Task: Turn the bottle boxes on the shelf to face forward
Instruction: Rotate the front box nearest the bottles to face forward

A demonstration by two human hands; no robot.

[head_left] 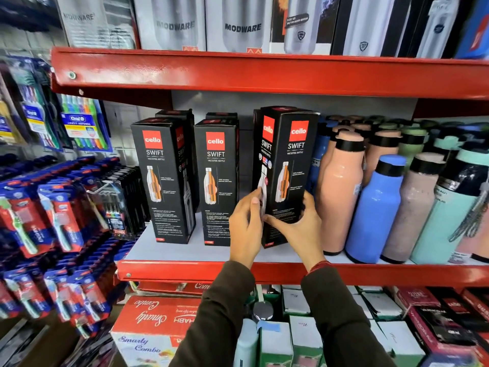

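Observation:
Three black Cello Swift bottle boxes stand on the middle red shelf. The left box and the middle box show their printed fronts. The right box stands at an angle, one corner toward me, so two printed sides show. My left hand presses its lower left side with the thumb on it. My right hand wraps its lower right side, thumb across the front. More black boxes stand behind the front row, mostly hidden.
Loose bottles in peach, blue and mint crowd the shelf right beside the held box. Modware boxes fill the shelf above. Toothbrush packs hang at the left. Red cartons lie on the shelf below.

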